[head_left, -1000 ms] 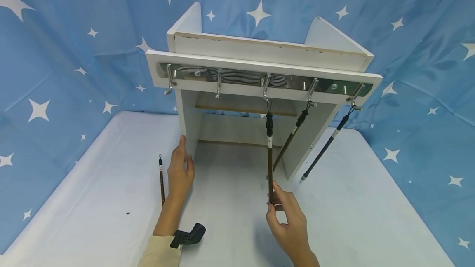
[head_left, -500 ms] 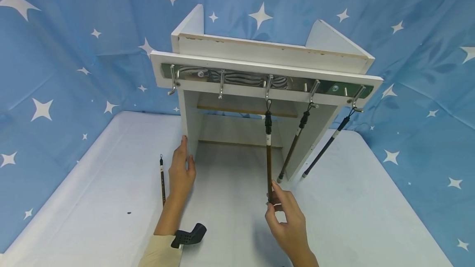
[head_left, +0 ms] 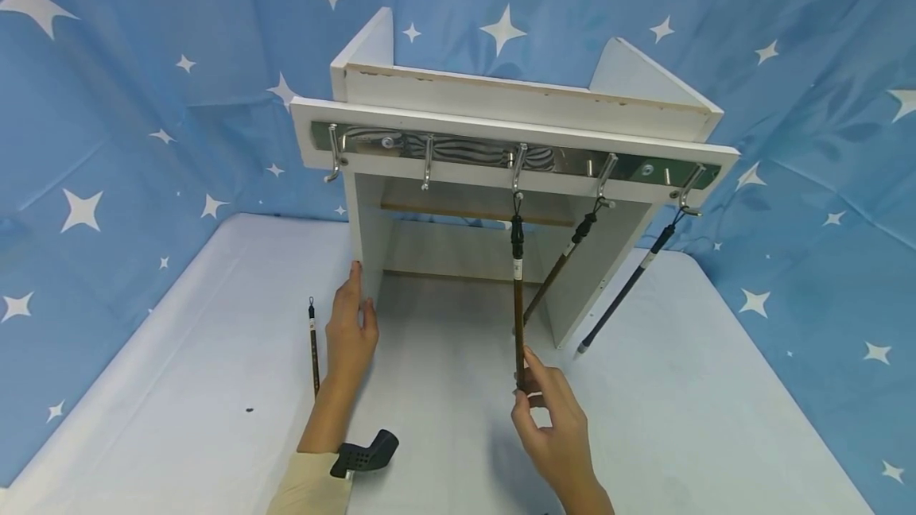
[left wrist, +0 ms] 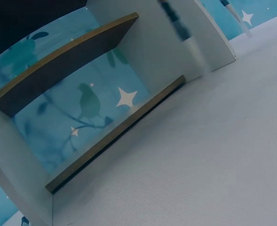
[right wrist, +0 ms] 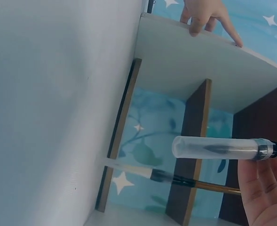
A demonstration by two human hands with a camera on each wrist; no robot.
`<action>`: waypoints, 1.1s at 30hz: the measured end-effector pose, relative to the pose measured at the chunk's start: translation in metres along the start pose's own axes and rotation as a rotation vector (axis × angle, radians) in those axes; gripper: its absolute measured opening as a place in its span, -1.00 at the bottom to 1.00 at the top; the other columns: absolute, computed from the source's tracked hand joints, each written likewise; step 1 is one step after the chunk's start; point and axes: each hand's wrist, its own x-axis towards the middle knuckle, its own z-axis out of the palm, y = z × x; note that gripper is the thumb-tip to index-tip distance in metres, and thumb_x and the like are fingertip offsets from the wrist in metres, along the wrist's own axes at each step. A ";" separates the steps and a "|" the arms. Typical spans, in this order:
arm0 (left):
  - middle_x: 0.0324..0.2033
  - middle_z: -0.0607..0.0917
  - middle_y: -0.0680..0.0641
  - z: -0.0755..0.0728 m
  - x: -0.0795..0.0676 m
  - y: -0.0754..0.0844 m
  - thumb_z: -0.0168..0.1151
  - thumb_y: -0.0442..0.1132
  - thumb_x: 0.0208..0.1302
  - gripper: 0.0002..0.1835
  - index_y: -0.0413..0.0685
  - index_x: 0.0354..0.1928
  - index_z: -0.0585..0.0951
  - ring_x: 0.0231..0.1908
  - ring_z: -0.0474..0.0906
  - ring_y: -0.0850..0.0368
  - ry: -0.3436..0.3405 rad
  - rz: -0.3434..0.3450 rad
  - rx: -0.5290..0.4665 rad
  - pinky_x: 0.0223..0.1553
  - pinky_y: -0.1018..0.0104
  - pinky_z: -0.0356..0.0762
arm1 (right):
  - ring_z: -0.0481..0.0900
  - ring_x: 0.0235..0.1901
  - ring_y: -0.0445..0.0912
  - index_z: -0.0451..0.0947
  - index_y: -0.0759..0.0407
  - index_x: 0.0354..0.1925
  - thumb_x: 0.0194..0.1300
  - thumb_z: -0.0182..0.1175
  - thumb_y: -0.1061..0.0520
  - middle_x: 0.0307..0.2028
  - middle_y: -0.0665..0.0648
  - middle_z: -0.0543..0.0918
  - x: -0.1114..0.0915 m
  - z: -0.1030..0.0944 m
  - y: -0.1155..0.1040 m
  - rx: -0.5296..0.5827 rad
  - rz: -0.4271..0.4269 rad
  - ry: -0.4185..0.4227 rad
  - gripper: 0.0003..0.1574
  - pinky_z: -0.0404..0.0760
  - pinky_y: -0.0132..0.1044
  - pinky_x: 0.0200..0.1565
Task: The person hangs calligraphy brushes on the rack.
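Observation:
My right hand [head_left: 558, 427] pinches the lower end of a calligraphy brush [head_left: 518, 292], which hangs by its loop from the middle hook of a metal rail [head_left: 472, 151]. The right wrist view shows a clear cap [right wrist: 218, 148] over its bristles. Two more brushes hang on the right: one brush [head_left: 554, 276] inside the right panel, another brush [head_left: 626, 292] outside it. Against the front edge of the white shelf's left side panel [head_left: 361, 221] rests my left hand [head_left: 351, 340], index finger straight, thumb on the inner side.
A further brush [head_left: 313, 348] lies on the white tablecloth [head_left: 179, 356], left of my left forearm and partly hidden by it. Two hooks at the left of the rail carry nothing. The white shelf [head_left: 522, 102] stands before a blue starry curtain [head_left: 143, 46].
The brush inside the right panel swings, its tip going right and then back left. The outer brush sways slightly. Both hands stay nearly in place.

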 end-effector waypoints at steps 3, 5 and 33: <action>0.02 0.47 -0.31 0.000 0.000 0.000 0.10 -0.58 0.11 -0.25 -0.08 0.36 0.16 0.01 0.45 -0.18 0.004 0.004 0.007 -0.16 0.02 0.55 | 0.55 -0.42 -0.11 0.35 0.43 0.14 -0.18 0.11 0.55 -0.35 0.21 0.51 -0.001 0.001 0.002 -0.001 0.004 -0.006 -0.23 0.53 -0.61 -0.39; 0.01 0.47 -0.31 0.001 0.000 0.000 0.10 -0.59 0.10 -0.24 -0.09 0.36 0.17 0.01 0.46 -0.19 0.009 0.007 0.009 -0.17 0.01 0.55 | 0.56 -0.42 -0.11 0.34 0.41 0.15 -0.18 0.13 0.55 -0.34 0.19 0.52 -0.002 0.002 0.003 -0.020 0.013 -0.015 -0.21 0.53 -0.61 -0.39; 0.00 0.47 -0.32 0.001 0.000 -0.001 0.11 -0.61 0.07 -0.22 -0.07 0.36 0.16 -0.01 0.46 -0.21 0.028 0.034 0.010 -0.22 -0.01 0.55 | 0.57 -0.36 -0.21 0.40 0.27 0.12 0.01 0.15 0.46 -0.34 0.03 0.64 0.000 -0.012 0.015 -0.190 0.243 -0.081 -0.36 0.55 -0.51 -0.41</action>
